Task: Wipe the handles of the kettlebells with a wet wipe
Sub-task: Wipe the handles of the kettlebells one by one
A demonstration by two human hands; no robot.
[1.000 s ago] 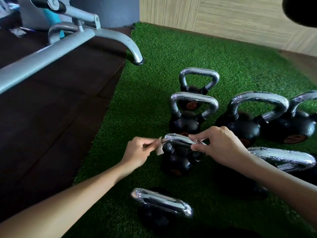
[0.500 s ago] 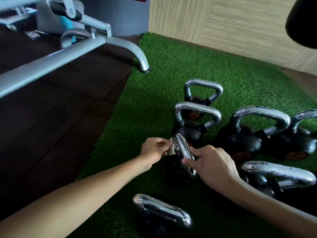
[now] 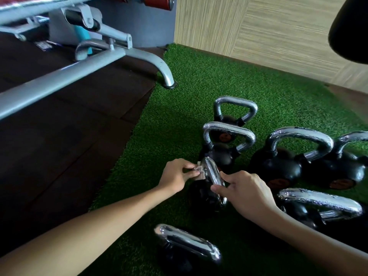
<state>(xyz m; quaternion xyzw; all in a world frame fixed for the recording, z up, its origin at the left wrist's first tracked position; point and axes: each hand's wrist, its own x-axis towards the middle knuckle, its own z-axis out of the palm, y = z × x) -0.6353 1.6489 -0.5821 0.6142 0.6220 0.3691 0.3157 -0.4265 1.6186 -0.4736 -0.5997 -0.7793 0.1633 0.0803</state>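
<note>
On the green turf [image 3: 179,120], the left hand [image 3: 176,176] pinches a small wet wipe [image 3: 199,173] against the chrome handle [image 3: 213,175] of the middle kettlebell [image 3: 202,197], the right hand [image 3: 248,191] clasps that handle's near end between thumb and forefinger, and the round orange labels [image 3: 341,183] on the bells to the right are too blurred to read.

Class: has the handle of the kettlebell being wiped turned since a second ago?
Yes. The wiped handle lay parallel to the neighbouring handle behind it; now it runs crosswise to that one, end toward the camera.

Black kettlebells [image 3: 275,170] with chrome-silver handles [image 3: 229,132], green turf [image 3: 199,86], pale wipe [image 3: 199,173], dark-brown floor [image 3: 59,146].
</note>
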